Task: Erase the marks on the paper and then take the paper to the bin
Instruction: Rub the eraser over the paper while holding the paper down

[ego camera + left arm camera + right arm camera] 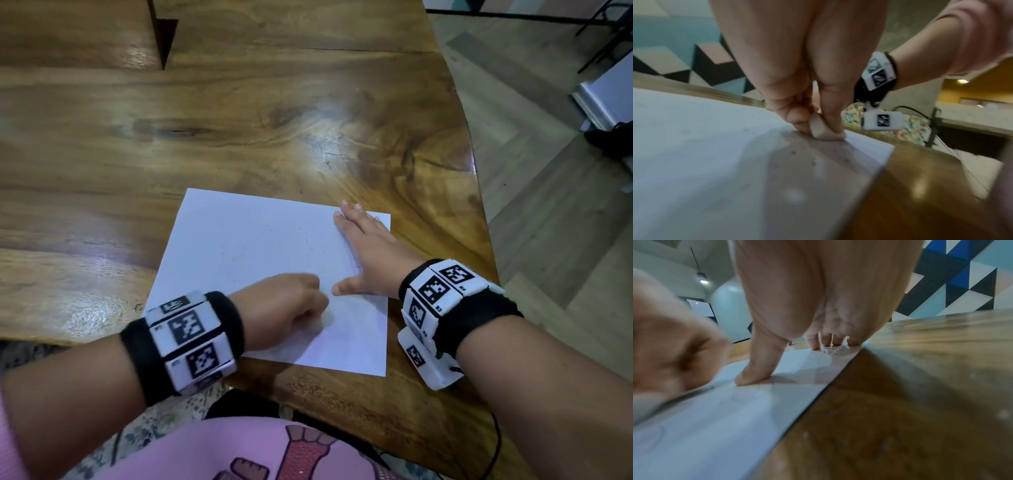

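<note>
A white sheet of paper [260,246] lies flat near the front right corner of the wooden table [239,120]. My left hand [291,308] pinches a small pale eraser [821,128] and presses it onto the sheet's near right part. Dark eraser crumbs [813,160] dot the paper [694,154] around it. My right hand [366,246] lies flat with straight fingers on the paper's right edge, thumb spread toward the left hand. In the right wrist view the thumb [758,369] and fingertips [828,344] press the paper [725,418], with faint pencil lines near them.
The table's curved right edge [479,205] runs close beside the paper, with wood-look floor [548,222] beyond. A dark notch [164,37] cuts into the tabletop at the far left. Chair legs [603,37] and a grey object [603,102] stand at the far right.
</note>
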